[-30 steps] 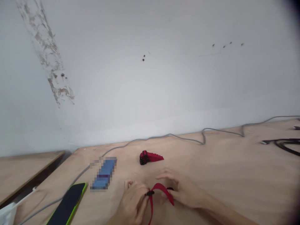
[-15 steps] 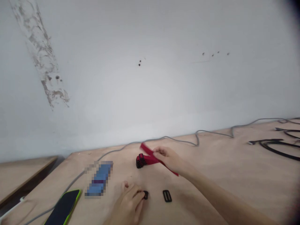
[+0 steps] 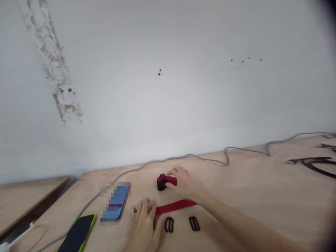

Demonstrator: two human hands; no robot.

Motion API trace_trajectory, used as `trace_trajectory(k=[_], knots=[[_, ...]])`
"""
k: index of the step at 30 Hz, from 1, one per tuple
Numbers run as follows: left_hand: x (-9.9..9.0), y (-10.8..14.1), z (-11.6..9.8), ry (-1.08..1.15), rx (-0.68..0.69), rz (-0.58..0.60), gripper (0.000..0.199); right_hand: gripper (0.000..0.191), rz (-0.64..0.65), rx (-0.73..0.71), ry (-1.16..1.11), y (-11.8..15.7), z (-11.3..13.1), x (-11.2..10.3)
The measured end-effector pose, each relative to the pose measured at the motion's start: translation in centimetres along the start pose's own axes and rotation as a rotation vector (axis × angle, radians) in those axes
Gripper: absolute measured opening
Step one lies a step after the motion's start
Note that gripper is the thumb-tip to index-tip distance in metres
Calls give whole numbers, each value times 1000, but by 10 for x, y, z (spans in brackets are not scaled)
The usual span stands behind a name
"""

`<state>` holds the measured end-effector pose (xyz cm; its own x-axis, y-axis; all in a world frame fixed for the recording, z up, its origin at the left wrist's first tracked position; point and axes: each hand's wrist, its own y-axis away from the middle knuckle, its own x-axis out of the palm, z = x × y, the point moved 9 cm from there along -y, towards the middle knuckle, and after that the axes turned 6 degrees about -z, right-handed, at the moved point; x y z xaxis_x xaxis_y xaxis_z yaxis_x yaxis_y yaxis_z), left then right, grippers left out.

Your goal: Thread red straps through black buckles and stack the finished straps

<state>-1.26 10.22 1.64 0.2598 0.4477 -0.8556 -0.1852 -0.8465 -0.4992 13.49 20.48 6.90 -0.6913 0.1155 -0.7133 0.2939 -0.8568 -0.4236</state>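
Observation:
A red webbing strap [image 3: 174,206] lies across the wooden tabletop in front of me, with a folded part ending in a cluster of black plastic pieces [image 3: 160,182]. My right hand [image 3: 183,183] is closed around the folded part, thumb on the near side and fingers on the far side; its palm side is hidden. My left hand [image 3: 145,218] rests on the table, fingers apart, beside the strap's left end. Just right of its thumb lies a black oval buckle [image 3: 169,224]. Farther right is a black rectangular slide buckle [image 3: 194,223].
Left of my hands lie a phone in a lime-green case [image 3: 78,232] and a partly pixelated blue-screened phone [image 3: 116,203]. A grey cable [image 3: 189,155] runs along the wall edge. Black cables [image 3: 315,166] lie coiled at the right. The wall [image 3: 168,105] rises behind the table.
My right hand has lowered the raised strap onto the table and moved to its folded part. My left hand has let go of the oval buckle, which now lies flat.

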Motion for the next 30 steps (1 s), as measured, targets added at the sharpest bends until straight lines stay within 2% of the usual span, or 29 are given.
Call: trace_trajectory(k=[2, 4, 7, 10, 14, 17, 20, 22, 26, 30], knots=[[5, 0, 8, -10, -67, 31, 36, 46, 16, -1, 12, -19, -5, 3], [6, 1, 10, 1, -77, 52, 41, 52, 66, -15, 10, -32, -8, 12], [8, 2, -4, 64, 58, 98, 45, 34, 107, -66, -14, -42, -7, 21], [12, 6, -21, 149, 227, 174, 38, 28, 90, -136, -60, -38, 1, 12], [8, 4, -21, 222, 207, 157, 32, 27, 63, -178, -127, -6, 5, -9], [-3, 3, -23, 288, 225, 92, 42, 27, 30, -188, -178, 35, 4, -21], [-20, 4, -32, 334, 266, -37, 48, 12, 16, -192, -161, 76, 5, -19], [-29, 7, -45, 352, 336, -100, 39, 9, 26, -255, -188, 96, 14, -13], [-39, 13, -65, 352, 465, -200, 22, 14, 12, -350, -276, 112, 28, -7], [-44, 13, -52, 366, 411, -309, 24, 13, 9, -291, -283, 107, 17, -10]])
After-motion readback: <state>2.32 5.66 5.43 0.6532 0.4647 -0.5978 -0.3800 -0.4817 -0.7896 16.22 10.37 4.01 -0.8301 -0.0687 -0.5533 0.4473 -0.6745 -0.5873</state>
